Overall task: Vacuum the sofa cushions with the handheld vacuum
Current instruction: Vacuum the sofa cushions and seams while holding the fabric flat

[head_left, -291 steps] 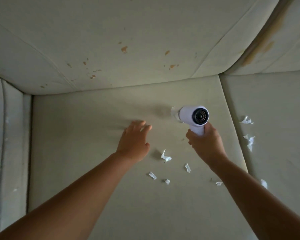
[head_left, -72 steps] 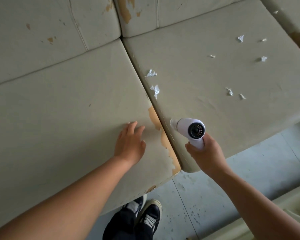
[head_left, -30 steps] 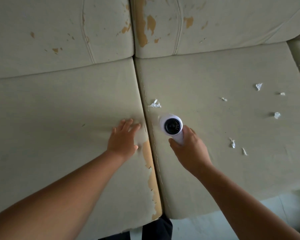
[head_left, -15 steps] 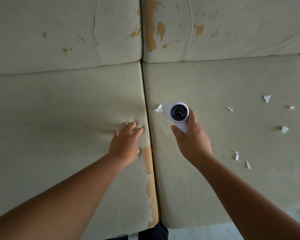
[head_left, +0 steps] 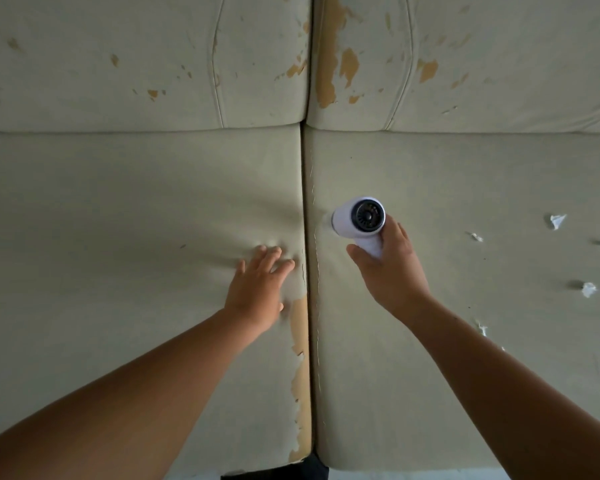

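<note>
My right hand (head_left: pixel 392 271) grips the handle of the white handheld vacuum (head_left: pixel 359 220). Its dark rear grille faces me and its nozzle end points down-left at the right seat cushion (head_left: pixel 430 174), just right of the seam (head_left: pixel 307 237) between the two seat cushions; the nozzle tip is hidden. My left hand (head_left: pixel 258 287) presses flat, fingers spread, on the left seat cushion (head_left: pixel 118 220) beside the seam, denting it. Several white paper scraps (head_left: pixel 556 221) lie on the right cushion, to the right of the vacuum.
The beige back cushions (head_left: pixel 153 64) stand behind, with worn tan patches where the cover has peeled. A peeled tan strip (head_left: pixel 300 358) runs along the left cushion's edge by the seam. The front edge of the sofa and a dark shoe (head_left: pixel 291 471) show at the bottom.
The paper scrap next to the seam in front of the nozzle is no longer visible. The vacuum stays near the seam and my left hand stays pressed on the left cushion.
</note>
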